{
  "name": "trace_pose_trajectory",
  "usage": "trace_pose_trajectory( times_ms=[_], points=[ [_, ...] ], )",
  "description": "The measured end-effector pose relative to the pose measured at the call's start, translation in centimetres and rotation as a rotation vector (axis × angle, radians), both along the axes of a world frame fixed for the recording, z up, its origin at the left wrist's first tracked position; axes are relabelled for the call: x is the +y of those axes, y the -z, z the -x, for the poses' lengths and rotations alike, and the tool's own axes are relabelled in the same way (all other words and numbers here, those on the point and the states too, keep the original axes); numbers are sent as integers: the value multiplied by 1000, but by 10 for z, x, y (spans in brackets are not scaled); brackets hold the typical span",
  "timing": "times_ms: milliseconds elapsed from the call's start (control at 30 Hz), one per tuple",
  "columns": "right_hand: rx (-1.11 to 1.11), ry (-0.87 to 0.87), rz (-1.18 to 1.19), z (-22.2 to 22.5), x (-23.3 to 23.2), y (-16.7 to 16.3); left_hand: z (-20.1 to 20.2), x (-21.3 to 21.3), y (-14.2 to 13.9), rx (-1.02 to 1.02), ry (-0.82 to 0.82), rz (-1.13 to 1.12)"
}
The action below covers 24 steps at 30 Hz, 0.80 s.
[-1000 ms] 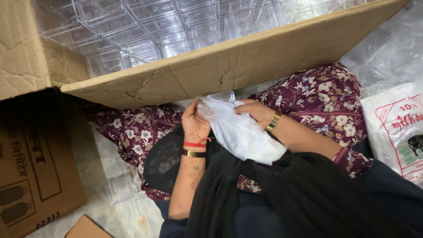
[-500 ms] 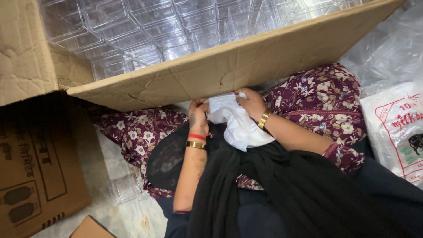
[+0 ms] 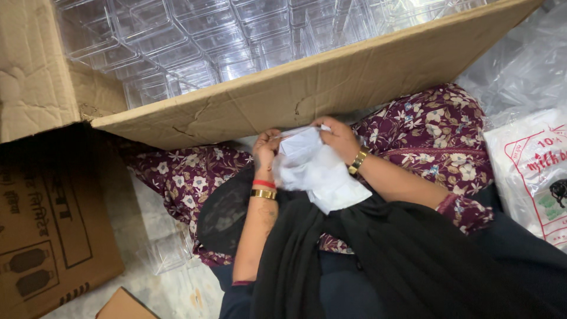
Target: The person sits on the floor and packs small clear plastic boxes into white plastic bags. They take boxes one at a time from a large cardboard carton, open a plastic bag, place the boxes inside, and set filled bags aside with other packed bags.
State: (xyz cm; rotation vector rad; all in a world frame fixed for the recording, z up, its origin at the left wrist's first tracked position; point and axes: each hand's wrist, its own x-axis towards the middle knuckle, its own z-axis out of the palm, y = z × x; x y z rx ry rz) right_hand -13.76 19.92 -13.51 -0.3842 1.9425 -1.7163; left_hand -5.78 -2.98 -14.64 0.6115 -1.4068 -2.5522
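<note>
Both my hands hold a white plastic bag [image 3: 322, 171] over my lap, just below the flap of a big cardboard box [image 3: 331, 88]. My left hand [image 3: 266, 147], with red and gold bangles at the wrist, pinches the bag's left top edge. My right hand [image 3: 338, 137], wearing a gold watch, grips the right top edge. The bag hangs down between them, crumpled, its mouth pulled a little apart. Several clear plastic containers [image 3: 195, 41] fill the box.
A second cardboard box [image 3: 47, 230] with printing stands at the left. At the right lies a white printed plastic sack [image 3: 531, 171] with crinkled clear plastic sheeting [image 3: 520, 71] behind it. A small cardboard piece [image 3: 124, 306] sits on the marble floor.
My hands have lifted the white bag closer to the box flap and drawn together at its top edge. The camera has shifted slightly.
</note>
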Motion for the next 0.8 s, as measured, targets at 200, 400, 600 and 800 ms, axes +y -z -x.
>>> trace_pose_trajectory(
  times_ms=[200,400,600,800],
  points=[
    [577,-20,-362,1,0,16,-2,27,10,-322,-217,339],
    [193,27,-538,-18,-10,12,-16,22,1,-78,-201,730],
    [436,-205,-274,-18,-31,22,-49,27,-74,-281,76,72],
    [103,-303,-51,-14,-23,13,-37,109,-183,15,568,36]
  ],
)
